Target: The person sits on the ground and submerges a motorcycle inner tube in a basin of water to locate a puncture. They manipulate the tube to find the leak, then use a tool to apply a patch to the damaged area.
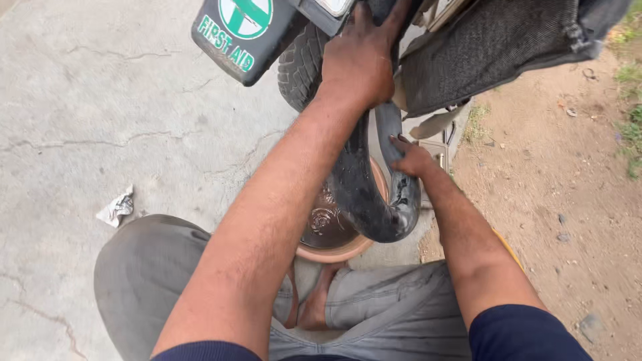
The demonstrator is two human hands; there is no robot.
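Gripping the upper run of a black rubber inner tube [374, 200], the left hand [358, 60] is closed around it high up beside the knobbly rear tyre [301, 63] of a motorcycle, fingers curled over the rubber and partly tucked out of sight behind the machine's bodywork. The right hand [411, 159] sits lower, its fingers pressed flat against the outer side of the same tube with the thumb on top, pinching the wet rubber rather than wrapping fully round it. From the left hand the tube hangs down in a loop, and the bottom of that loop dips into a shallow terracotta-coloured basin [338, 253] of dark water [324, 224], which stands on the cracked concrete ground [100, 113] just in front of the person's bare feet [314, 304]. The person squats over it in grey trousers [147, 274] and dark blue sleeves, knees spread to either side of the basin. Above the left forearm, a black box with a green cross emblem [244, 30] juts from the motorcycle. A dark padded seat cover [495, 47] hangs to the right of the tube. A crumpled scrap of paper [117, 206] lies well apart on the concrete, and bare dirt [568, 174] with sparse grass borders the right side.
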